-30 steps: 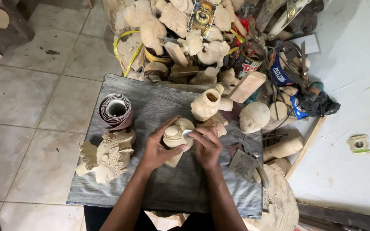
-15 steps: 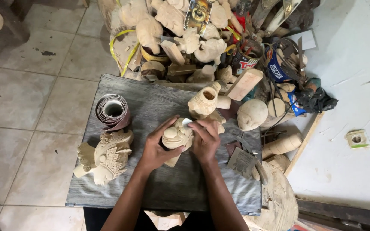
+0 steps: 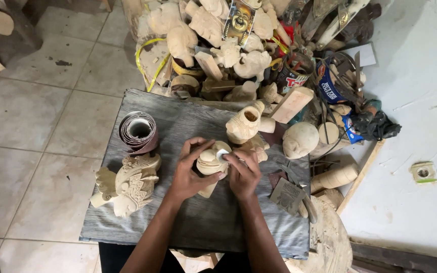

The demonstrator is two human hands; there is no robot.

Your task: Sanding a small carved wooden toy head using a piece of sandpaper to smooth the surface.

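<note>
1. Left hand has its grip wrapped round a pale wooden carving at frame centre; right hand pinches a small sanding scrap against it.
2. The carving's long axis runs from upper right to lower left.
3. Beneath it is a grey table, standing on a tiled floor, with a white wall at right.

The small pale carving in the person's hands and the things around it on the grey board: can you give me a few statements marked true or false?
1. Both hands hold the small pale carving. True.
2. The sandpaper roll lies to the right of the hands. False: it lies to their left.
3. The right hand presses a small light scrap against the carving. True.
4. The winged carving is in the left hand. False: it lies apart on the grey board.
</note>
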